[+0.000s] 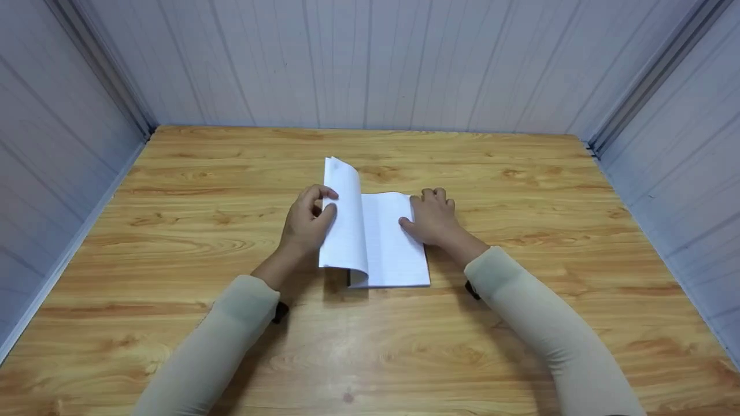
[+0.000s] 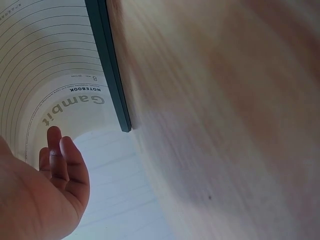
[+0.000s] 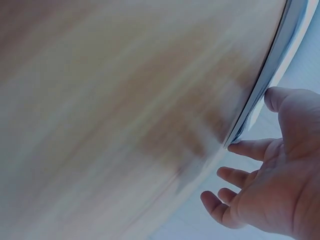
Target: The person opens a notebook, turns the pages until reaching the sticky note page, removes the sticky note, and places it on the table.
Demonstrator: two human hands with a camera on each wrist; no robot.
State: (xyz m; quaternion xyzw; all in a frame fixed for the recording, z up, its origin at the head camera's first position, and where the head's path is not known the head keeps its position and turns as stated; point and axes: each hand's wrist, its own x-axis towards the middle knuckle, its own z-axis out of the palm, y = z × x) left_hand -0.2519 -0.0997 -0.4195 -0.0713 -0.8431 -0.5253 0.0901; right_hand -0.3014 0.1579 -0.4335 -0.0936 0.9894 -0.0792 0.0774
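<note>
A lined notebook (image 1: pixel 396 254) lies spread on the table in front of me. Several white pages (image 1: pixel 346 231) stand raised and curl over on its left side. My left hand (image 1: pixel 305 222) pinches their outer edge between thumb and fingers. In the left wrist view, the lined sheet (image 2: pixel 55 55) bears the upside-down words "Gambit" and "NOTEBOOK", beside a dark green edge (image 2: pixel 111 65) of the notebook. My right hand (image 1: pixel 433 216) rests at the upper right edge of the flat page, thumb on the paper and fingers spread past the side, holding nothing.
The wood-grain table (image 1: pixel 202 242) extends on every side of the notebook. White panelled walls (image 1: pixel 370 63) enclose its back, left and right. A small dark wrist device (image 1: pixel 281 312) shows beneath the left sleeve, another (image 1: pixel 472 290) beneath the right.
</note>
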